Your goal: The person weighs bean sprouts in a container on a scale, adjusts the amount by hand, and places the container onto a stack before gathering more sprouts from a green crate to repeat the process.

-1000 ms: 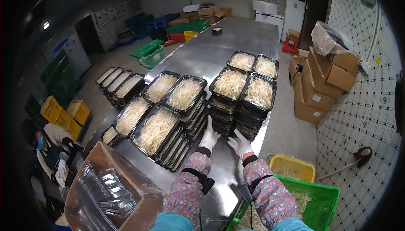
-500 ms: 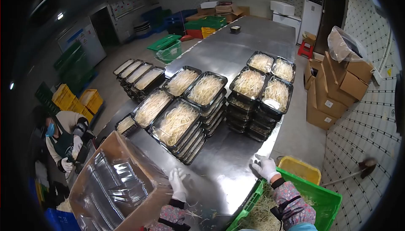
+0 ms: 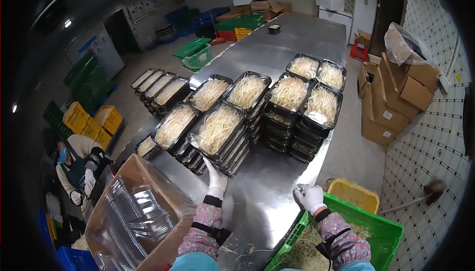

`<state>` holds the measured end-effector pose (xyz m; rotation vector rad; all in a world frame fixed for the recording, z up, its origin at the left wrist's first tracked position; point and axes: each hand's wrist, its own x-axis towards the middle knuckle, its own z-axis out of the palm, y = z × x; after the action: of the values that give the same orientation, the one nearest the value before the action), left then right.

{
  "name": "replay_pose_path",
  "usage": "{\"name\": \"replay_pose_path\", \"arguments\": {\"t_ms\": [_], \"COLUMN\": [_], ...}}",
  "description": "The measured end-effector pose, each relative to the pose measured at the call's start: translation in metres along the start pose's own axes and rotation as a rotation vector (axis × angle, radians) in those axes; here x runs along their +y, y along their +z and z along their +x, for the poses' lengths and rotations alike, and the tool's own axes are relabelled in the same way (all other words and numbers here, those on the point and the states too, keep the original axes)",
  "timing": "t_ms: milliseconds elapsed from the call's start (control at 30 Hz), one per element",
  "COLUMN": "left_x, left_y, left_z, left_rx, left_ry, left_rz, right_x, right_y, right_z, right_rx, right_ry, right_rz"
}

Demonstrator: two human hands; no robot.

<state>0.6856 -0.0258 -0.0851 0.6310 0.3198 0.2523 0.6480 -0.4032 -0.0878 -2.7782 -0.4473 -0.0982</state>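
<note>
My left hand (image 3: 216, 181), in a white glove, reaches forward and touches the near edge of a stack of black trays filled with bean sprouts (image 3: 216, 131). My right hand (image 3: 310, 196), also gloved, rests with curled fingers on the corner of a green crate of sprouts (image 3: 372, 231), holding nothing that I can see. More stacks of filled trays (image 3: 302, 103) stand in rows on the steel table (image 3: 267, 192) beyond both hands.
A cardboard box of empty clear lids or trays in plastic (image 3: 133, 211) sits at the near left. A yellow bin (image 3: 352, 194) lies behind the green crate. Another person (image 3: 76, 169) crouches at the far left. Cardboard boxes (image 3: 391, 102) stand at the right wall.
My left hand has moved forward from the box's edge to the nearest tray stack. My right hand stays at the green crate's corner. The view shifted slightly.
</note>
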Motion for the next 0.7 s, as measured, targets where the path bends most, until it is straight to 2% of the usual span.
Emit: {"name": "replay_pose_path", "arguments": {"t_ms": [67,133,267,333,467,700], "left_x": [-0.008,-0.019,-0.041,-0.049,-0.067,-0.096], "left_y": [0.022,0.038,0.055,0.066,0.081,0.079], "left_z": [0.018,0.040,0.078,0.091,0.114,0.152], "left_rx": [0.043,0.087,0.017,0.062,-0.039,-0.064], "left_ry": [-0.079,-0.078,-0.124,-0.134,-0.134,-0.139], "left_rz": [-0.018,0.015,0.031,0.083,0.112,0.175], "right_x": [0.001,0.002,0.000,-0.001,0.003,-0.003], "right_y": [-0.001,-0.001,-0.003,-0.003,0.004,0.007], "right_z": [0.000,0.001,0.002,0.003,0.005,0.011], "right_rx": [0.028,-0.014,-0.010,0.021,0.020,0.040], "right_ry": [-0.003,0.038,0.035,0.026,0.008,-0.015], "right_rz": [0.012,0.010,0.024,0.064,0.074,0.143]}}
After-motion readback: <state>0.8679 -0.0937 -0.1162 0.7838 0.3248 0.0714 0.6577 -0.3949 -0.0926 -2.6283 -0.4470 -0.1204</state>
